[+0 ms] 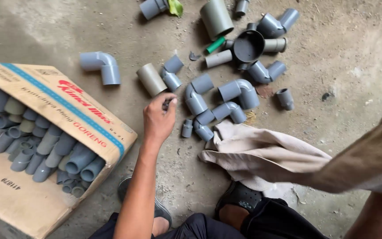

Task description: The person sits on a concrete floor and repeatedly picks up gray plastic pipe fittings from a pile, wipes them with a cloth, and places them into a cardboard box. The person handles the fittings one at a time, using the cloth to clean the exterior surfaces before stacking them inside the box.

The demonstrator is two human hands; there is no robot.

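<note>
Reached out low over the concrete floor (pixel 332 53) with the left hand (pixel 159 117), fingertips pinched shut on a small dark piece (pixel 167 105), too small to tell its kind. Held that piece just above the floor, between a short beige pipe stub (pixel 151 79) and a grey elbow fitting (pixel 195 95), at the near edge of a scatter of loose grey fittings. Saw nothing of the right hand, hidden behind a beige cloth (pixel 261 155) draped across from the right, so grip there not told. Lay open to the left a cardboard box (pixel 32 208), tipped on its side and packed with grey pipe sockets (pixel 45 150). Farther off, well apart from the hand, found a lone grey elbow (pixel 100 66), a black round cap (pixel 248 45) and a wide grey-green pipe (pixel 216 17).
</note>
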